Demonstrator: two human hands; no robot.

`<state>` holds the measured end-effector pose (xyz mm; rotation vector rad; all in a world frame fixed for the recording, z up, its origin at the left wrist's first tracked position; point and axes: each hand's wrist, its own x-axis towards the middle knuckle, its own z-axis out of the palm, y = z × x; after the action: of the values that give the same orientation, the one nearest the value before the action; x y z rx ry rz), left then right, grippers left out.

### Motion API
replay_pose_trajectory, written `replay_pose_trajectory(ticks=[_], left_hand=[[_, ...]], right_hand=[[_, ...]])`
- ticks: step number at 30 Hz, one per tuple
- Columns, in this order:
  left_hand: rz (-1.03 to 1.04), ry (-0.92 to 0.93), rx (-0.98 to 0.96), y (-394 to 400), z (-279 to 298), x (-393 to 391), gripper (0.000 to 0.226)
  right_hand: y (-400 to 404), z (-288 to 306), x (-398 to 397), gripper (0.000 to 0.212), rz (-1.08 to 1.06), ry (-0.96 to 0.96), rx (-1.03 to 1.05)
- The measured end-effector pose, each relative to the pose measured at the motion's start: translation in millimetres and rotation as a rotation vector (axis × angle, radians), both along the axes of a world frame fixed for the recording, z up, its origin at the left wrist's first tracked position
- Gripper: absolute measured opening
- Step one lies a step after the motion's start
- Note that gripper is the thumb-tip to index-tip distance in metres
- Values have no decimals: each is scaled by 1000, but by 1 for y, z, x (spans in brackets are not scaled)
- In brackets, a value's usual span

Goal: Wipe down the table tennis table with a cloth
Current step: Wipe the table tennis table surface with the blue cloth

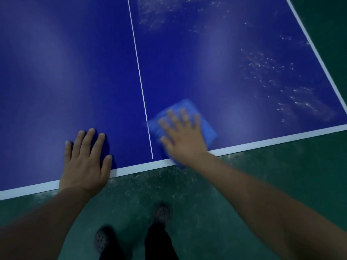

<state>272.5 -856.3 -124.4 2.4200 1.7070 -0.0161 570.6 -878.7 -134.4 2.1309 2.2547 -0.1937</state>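
The blue table tennis table fills the upper view, with a white centre line and white edge bands. A folded blue cloth lies flat near the table's near edge, just right of the centre line. My right hand presses flat on top of the cloth, fingers spread; hand and cloth look motion-blurred. My left hand rests flat on the table surface at the near edge, left of the centre line, holding nothing. White dusty specks cover the right half of the table.
Below the table's near edge is green floor with pale dust marks. My two feet in dark perforated shoes stand on it. The table's right edge runs diagonally at upper right, green floor beyond it.
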Motion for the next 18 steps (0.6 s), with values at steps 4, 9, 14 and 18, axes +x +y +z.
replay_pose_trajectory(ticks=[4,9,14,18], left_hand=[[-5,-20,13,3,-2,-1,70],[-2,-29,5,2,-2,0,71],[8,-37,-30,1,2,1,71],[59,-128,-36,6,10,5,69]], right_hand=[[23,3,63,61,18,-30,-25],[36,16,160,62,-868,39,-57],[46,2,31,61,-452,0,-3],[30,4,-21,58,269,21,-11]])
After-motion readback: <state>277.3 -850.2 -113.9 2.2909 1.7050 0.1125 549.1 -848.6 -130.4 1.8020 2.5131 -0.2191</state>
